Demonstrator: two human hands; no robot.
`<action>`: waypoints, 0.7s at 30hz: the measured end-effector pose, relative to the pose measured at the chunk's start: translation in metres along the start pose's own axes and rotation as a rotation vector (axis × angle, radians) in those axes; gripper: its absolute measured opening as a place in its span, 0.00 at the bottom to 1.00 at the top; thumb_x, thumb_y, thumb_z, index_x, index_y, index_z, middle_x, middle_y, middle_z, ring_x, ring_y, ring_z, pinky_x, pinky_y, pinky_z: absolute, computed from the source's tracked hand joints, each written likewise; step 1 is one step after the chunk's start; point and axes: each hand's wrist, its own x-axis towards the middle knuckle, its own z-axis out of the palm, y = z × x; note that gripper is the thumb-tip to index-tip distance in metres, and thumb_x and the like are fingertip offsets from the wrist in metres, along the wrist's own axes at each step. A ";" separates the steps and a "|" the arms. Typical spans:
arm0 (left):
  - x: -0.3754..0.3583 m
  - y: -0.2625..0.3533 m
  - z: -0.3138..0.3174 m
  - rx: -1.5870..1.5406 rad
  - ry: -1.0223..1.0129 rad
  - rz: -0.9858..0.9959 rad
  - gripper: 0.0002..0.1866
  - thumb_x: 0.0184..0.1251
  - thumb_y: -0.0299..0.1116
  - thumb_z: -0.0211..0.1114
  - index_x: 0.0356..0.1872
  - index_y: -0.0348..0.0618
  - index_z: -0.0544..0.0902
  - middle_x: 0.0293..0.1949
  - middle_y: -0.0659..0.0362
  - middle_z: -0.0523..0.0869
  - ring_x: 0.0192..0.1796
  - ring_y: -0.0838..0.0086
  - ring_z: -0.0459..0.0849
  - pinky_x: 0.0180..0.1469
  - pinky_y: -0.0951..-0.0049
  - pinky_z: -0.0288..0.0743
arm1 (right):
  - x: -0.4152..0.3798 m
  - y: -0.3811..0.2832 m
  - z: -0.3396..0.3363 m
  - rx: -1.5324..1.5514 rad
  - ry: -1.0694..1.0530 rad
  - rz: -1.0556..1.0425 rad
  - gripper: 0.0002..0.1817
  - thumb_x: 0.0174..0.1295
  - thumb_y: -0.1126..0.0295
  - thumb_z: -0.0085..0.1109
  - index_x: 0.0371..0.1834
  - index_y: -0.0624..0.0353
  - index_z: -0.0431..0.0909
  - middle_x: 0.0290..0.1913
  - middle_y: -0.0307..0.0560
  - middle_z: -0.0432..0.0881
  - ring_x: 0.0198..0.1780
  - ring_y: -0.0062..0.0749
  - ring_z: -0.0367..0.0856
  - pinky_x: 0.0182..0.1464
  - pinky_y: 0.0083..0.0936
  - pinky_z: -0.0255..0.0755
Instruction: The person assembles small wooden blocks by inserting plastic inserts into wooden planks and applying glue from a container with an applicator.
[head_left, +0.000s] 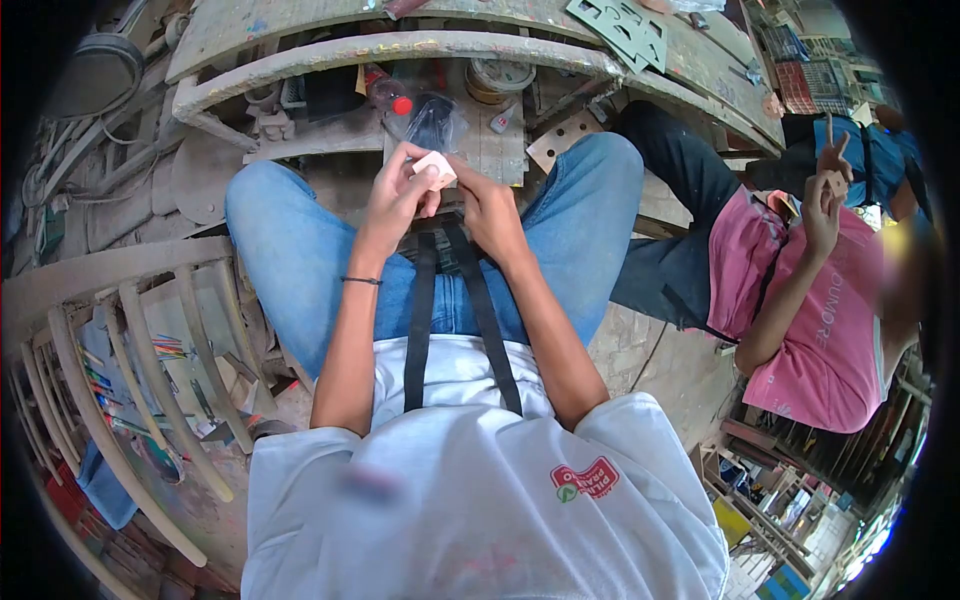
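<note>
Above my lap, a small pale wooden block [437,168] with a dark spot on its face sits between my hands. My left hand [393,200] is closed around its left side, thumb across the front. My right hand [487,205] has its fingers bent together against the block's right edge; its inner fingertips are partly hidden, so I cannot see whether a small tool is among them. Beyond my right knee, a flat wooden piece with several round holes [562,140] leans near the bench.
A worn workbench [400,45] stands ahead, with a green cut-out template [622,30] on top. Its lower shelf holds a red-capped bottle [400,104] and a tub [497,80]. A slatted wooden chair [150,340] is at left. A co-worker in pink [825,320] sits at right, holding a small block.
</note>
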 end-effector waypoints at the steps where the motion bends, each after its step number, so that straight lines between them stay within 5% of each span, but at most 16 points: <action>1: 0.000 0.005 0.000 -0.081 0.007 -0.041 0.09 0.71 0.35 0.56 0.41 0.39 0.71 0.27 0.61 0.75 0.23 0.85 0.70 0.24 0.83 0.63 | 0.003 0.001 0.000 -0.054 -0.006 0.032 0.21 0.61 0.85 0.45 0.58 0.62 0.74 0.54 0.61 0.78 0.58 0.51 0.76 0.58 0.33 0.71; 5: -0.002 0.004 -0.010 -0.136 0.025 -0.169 0.16 0.74 0.47 0.51 0.39 0.42 0.72 0.26 0.61 0.75 0.21 0.85 0.68 0.22 0.83 0.59 | 0.002 -0.018 -0.004 0.249 0.012 0.192 0.21 0.60 0.85 0.45 0.57 0.63 0.74 0.56 0.60 0.77 0.59 0.49 0.75 0.59 0.33 0.70; 8: -0.001 -0.004 -0.009 -0.112 0.080 -0.212 0.21 0.72 0.50 0.54 0.39 0.38 0.75 0.24 0.63 0.73 0.19 0.86 0.67 0.20 0.84 0.58 | 0.003 -0.013 0.003 0.004 0.058 -0.183 0.22 0.57 0.88 0.46 0.56 0.62 0.75 0.58 0.56 0.76 0.62 0.47 0.73 0.62 0.34 0.68; 21: -0.003 -0.001 -0.005 -0.099 0.018 -0.161 0.12 0.69 0.38 0.60 0.41 0.38 0.77 0.24 0.67 0.73 0.20 0.90 0.64 0.20 0.87 0.55 | 0.001 -0.008 0.000 0.016 0.071 -0.109 0.23 0.56 0.88 0.45 0.55 0.63 0.76 0.55 0.57 0.78 0.59 0.47 0.76 0.60 0.33 0.70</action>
